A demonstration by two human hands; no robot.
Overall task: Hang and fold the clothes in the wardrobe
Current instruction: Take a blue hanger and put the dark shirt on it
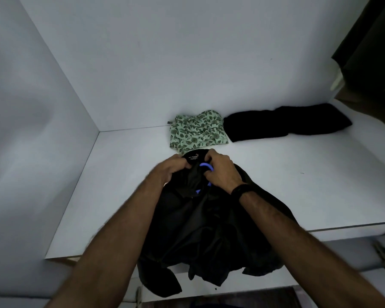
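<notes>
Nearest to us, the lower part of a black shirt (200, 236) spills over the near edge of a white wardrobe shelf (287, 192) and hangs down in crumpled folds. The rest of it lies bunched on the shelf between our forearms. At its collar, where a small label with pale lettering shows, both hands meet. Our left hand (171, 168) has its grip curled tight around the collar fabric on the left side. Our right hand (220, 172), with a dark band at the wrist, has its grip closed around the curved hook of a blue hanger (206, 167), most of which is hidden inside the shirt.

Just beyond the hands lies a folded green floral garment (197, 131), close to the back wall. Right of it, just beside it, lies a folded black garment (289, 122). At the far right edge dark clothing (373, 52) hangs down.
</notes>
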